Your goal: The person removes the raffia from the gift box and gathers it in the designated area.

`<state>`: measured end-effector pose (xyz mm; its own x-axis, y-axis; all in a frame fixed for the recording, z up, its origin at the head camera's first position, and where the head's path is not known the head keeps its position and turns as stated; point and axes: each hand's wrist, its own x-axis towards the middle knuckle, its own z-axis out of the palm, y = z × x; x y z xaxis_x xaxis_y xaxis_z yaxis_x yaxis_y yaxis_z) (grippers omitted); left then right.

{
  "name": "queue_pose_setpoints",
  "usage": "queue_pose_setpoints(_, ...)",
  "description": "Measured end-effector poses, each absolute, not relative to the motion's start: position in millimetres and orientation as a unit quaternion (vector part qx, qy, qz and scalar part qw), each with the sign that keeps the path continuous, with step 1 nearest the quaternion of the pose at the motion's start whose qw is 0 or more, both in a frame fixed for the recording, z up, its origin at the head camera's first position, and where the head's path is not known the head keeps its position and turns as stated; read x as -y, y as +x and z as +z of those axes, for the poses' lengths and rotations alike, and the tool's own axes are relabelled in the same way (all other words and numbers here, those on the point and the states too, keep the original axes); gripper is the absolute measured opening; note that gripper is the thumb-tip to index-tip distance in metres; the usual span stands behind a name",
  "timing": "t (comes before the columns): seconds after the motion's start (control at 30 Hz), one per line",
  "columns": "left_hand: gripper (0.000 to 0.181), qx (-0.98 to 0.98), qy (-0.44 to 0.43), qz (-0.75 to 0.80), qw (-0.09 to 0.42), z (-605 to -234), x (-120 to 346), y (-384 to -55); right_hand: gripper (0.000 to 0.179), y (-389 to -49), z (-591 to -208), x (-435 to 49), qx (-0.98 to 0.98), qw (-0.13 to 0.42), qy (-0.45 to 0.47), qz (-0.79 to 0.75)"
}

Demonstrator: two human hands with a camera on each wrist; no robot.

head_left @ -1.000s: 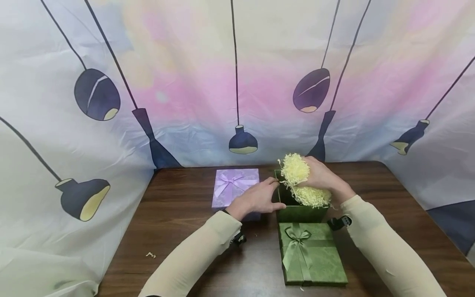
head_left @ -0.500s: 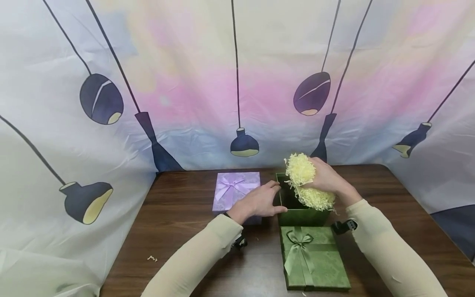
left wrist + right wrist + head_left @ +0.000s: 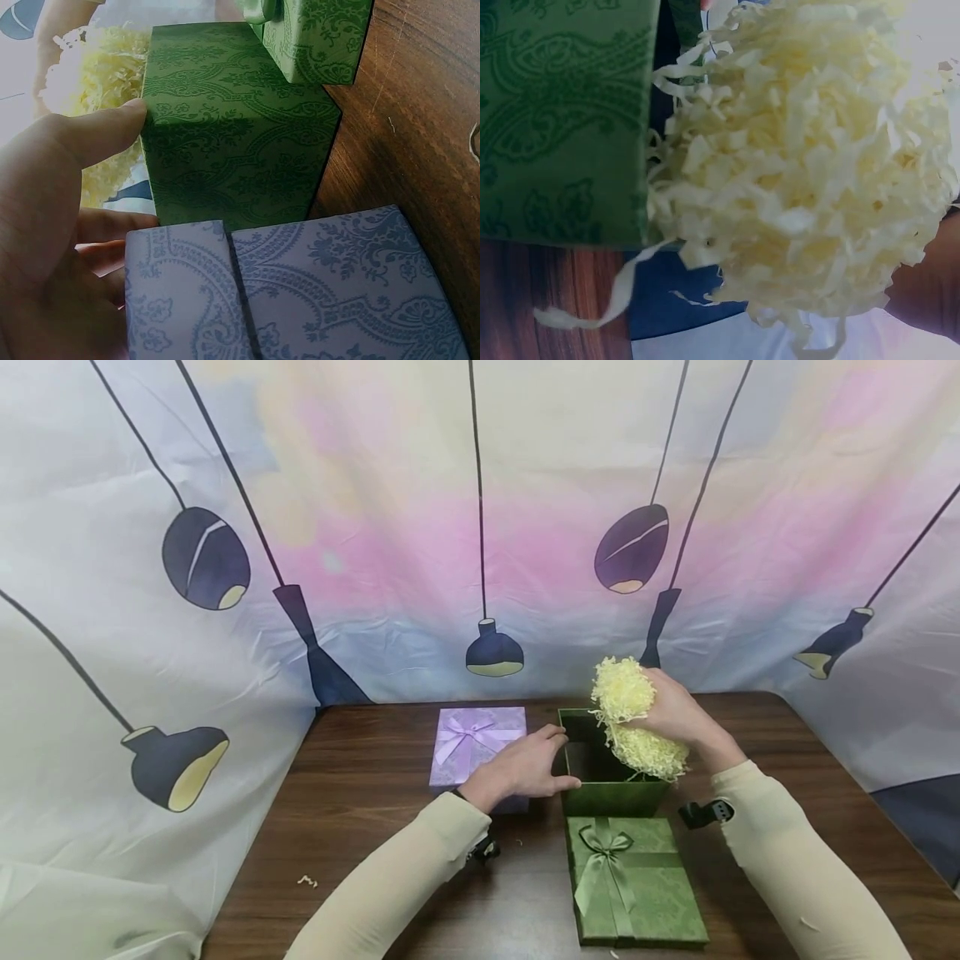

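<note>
A wad of yellow shredded paper (image 3: 624, 689) is gripped in my right hand (image 3: 675, 710), bulging out on both sides of the fist above the open green gift box (image 3: 618, 797). In the right wrist view the shredded paper (image 3: 795, 165) fills most of the picture, beside the box wall (image 3: 562, 120), and hides the fingers. My left hand (image 3: 517, 767) holds the box's left side, fingertips at the rim and thumb by the near corner. The left wrist view shows its thumb (image 3: 112, 131) against the green box (image 3: 240, 135). Dark interior shows inside the box.
The green lid (image 3: 645, 889) with its ribbon bow lies in front of the box. Left of it stands a purple gift box (image 3: 450, 760) with a bow, close by the left hand. Paper scraps (image 3: 307, 881) lie on the wooden table (image 3: 360, 827). A printed cloth hangs behind.
My right hand has moved to the right and slightly up with the shredded paper, uncovering more of the box's inside. The left hand stays at the box rim.
</note>
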<state>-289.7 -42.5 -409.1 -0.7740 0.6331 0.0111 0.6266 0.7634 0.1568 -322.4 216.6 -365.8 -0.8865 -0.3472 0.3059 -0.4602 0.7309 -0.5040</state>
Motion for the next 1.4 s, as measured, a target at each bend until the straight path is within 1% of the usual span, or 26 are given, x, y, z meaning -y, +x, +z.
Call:
queue_pose_setpoints(0.17, 0.078, -0.937, 0.341, 0.071, 0.012, -409, 42, -290, 0.081, -323, -365, -221, 0.927, 0.086, 0.208, 0.301)
queue_pose_setpoints(0.43, 0.078, -0.939, 0.336, 0.071, 0.018, -411, 42, -291, 0.080, -321, -363, -225, 0.929, 0.077, 0.194, 0.306)
queue_pose_setpoints(0.83, 0.080, -0.940, 0.334, 0.069, 0.022, -409, 43, -291, 0.077, -323, -357, -239, 0.927, 0.087, 0.201, 0.304)
queue_pose_setpoints(0.93, 0.080, -0.940, 0.333, 0.071, 0.020, -409, 43, -292, 0.077, -322, -356, -243, 0.927, 0.082, 0.192, 0.311)
queue_pose_setpoints(1.07, 0.080, -0.940, 0.334, 0.072, 0.019, -409, 43, -292, 0.083, -320, -357, -249, 0.932, 0.075, 0.171, 0.312)
queue_pose_setpoints(1.2, 0.079, -0.940, 0.334, 0.070, 0.020, -409, 43, -292, 0.082, -319, -360, -255, 0.930, 0.083, 0.166, 0.316)
queue_pose_setpoints(1.4, 0.079, -0.940, 0.333, 0.072, 0.022, -409, 43, -291, 0.075, -320, -360, -261, 0.926, 0.098, 0.178, 0.317)
